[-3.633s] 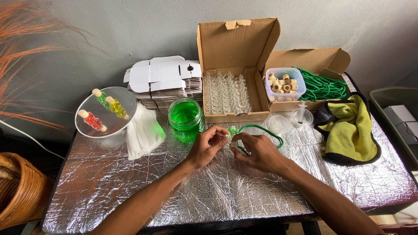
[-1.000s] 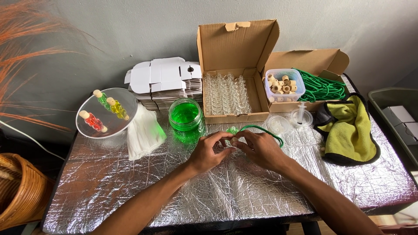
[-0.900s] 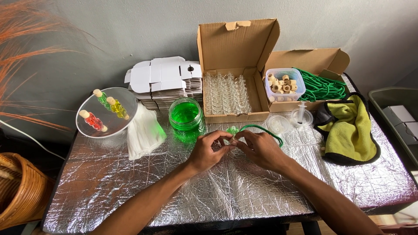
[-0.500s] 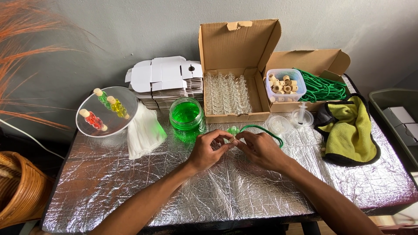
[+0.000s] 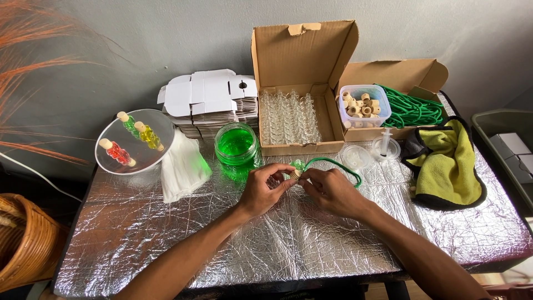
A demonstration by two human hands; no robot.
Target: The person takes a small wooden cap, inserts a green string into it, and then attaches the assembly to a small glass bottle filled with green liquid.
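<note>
Hardly shifting since the earlier frames: both hands keeping to the same spot over the foil-covered counter [image 5: 166,233], just in front of the green jar [image 5: 237,151]. Left hand [image 5: 261,191] pinching a small green-filled bottle [image 5: 298,166] with a pale cork at its mouth, grip closed around it. Right hand [image 5: 333,191] closing fingertips on the same bottle where the green cord [image 5: 338,165] meets it. Probably needing a steady left pinch while working the cord with short, light moves, keeping the bottle level. Cord looping away rightward, thin and glossy; bottle clear, tiny, mostly hidden by fingers.
</note>
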